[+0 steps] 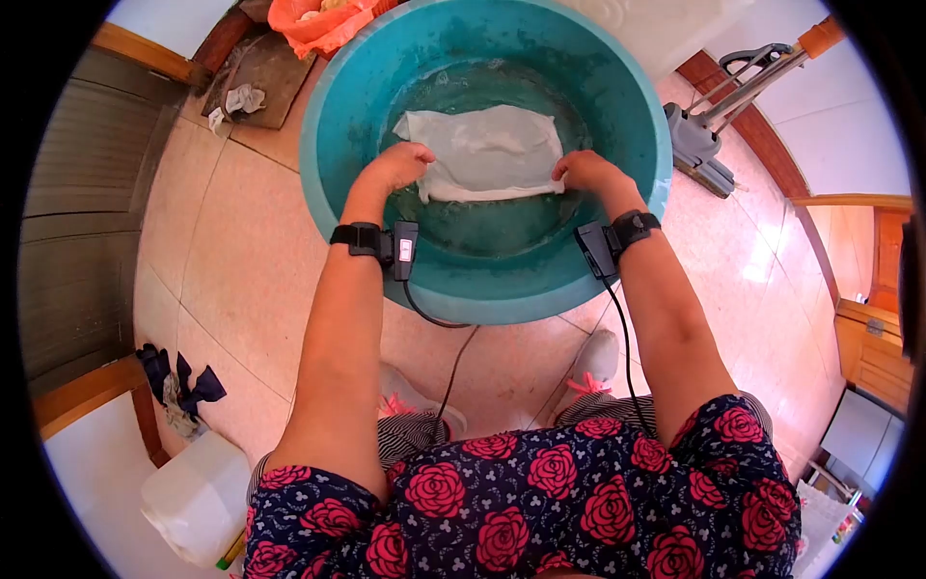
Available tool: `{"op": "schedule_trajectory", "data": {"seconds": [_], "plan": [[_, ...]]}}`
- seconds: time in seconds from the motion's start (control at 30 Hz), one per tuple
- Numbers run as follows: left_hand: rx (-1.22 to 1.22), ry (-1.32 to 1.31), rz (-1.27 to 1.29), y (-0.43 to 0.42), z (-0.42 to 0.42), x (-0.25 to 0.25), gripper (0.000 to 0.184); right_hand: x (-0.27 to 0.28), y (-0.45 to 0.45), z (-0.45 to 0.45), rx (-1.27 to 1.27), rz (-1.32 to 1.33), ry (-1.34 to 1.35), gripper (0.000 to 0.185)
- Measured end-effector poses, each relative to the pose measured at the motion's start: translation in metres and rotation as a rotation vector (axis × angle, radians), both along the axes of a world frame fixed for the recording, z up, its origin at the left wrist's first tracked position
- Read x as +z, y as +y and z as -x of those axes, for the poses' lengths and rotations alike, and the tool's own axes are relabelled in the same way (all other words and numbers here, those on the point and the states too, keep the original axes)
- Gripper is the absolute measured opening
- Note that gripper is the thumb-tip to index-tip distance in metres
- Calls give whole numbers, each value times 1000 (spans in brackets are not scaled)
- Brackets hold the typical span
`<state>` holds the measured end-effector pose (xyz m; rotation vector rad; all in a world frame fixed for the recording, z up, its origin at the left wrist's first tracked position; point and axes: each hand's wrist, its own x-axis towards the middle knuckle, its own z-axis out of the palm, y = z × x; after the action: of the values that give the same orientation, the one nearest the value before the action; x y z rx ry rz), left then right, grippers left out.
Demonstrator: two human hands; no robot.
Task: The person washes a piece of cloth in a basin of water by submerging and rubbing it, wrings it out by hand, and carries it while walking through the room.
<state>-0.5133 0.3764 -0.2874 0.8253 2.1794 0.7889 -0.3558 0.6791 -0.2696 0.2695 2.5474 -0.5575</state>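
A white cloth (492,145) is spread out as a rough rectangle in a large teal plastic tub (313,145), over shallow water (473,227). My left hand (399,166) is at the cloth's left edge, its fingers closed in a pinch on it. On the opposite side, my right hand (590,172) pinches the right edge near the lower corner. The cloth is nearly flat, with wrinkles across its middle and a rolled lower edge. Fingertips of both hands are partly hidden.
Black straps with small devices (405,251) sit on both wrists, their cables hanging down. An orange bag (318,24) stands beyond the tub at left. A grey floor-cleaning tool (696,145) leans at right. A white jug (198,497) and dark cloths (183,386) lie at lower left.
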Motion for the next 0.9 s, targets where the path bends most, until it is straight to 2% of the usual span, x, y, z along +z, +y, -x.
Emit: {"op": "schedule_trajectory", "data": {"seconds": [0.03,0.07,0.17,0.27,0.37,0.4,0.5,0.6,0.7,0.73,0.83,0.87,0.9], "plan": [[15,17,44,4,-7,-1,35,5,-5,-3,-41,25,-68,27],[57,-37,82,9,-7,-1,36,12,-5,-1,103,-20,9,33],[4,-43,35,21,-15,-5,39,18,-7,9,4,4,101,46],[-35,14,171,36,-34,-19,39,-6,-6,23,89,41,272,69],[4,-220,237,47,-60,13,40,-5,-38,36,64,9,321,87],[54,-257,242,49,-62,15,40,0,-48,41,38,2,260,99],[185,-80,68,45,-46,-25,36,-38,-68,48,-4,35,301,99],[399,29,28,41,-35,-32,33,-20,-104,30,170,-111,101,89],[709,-188,-305,42,-41,-36,29,-46,-89,28,382,-5,41,72],[736,-268,-284,44,-44,-32,31,-46,-79,25,291,11,30,51],[812,-486,-266,49,-50,-5,41,-25,-61,43,161,233,-25,35],[835,-553,-288,51,-56,8,46,-11,-64,42,-125,730,-71,22],[856,-622,-308,53,-61,16,50,14,-70,40,-167,859,-33,21]]}}
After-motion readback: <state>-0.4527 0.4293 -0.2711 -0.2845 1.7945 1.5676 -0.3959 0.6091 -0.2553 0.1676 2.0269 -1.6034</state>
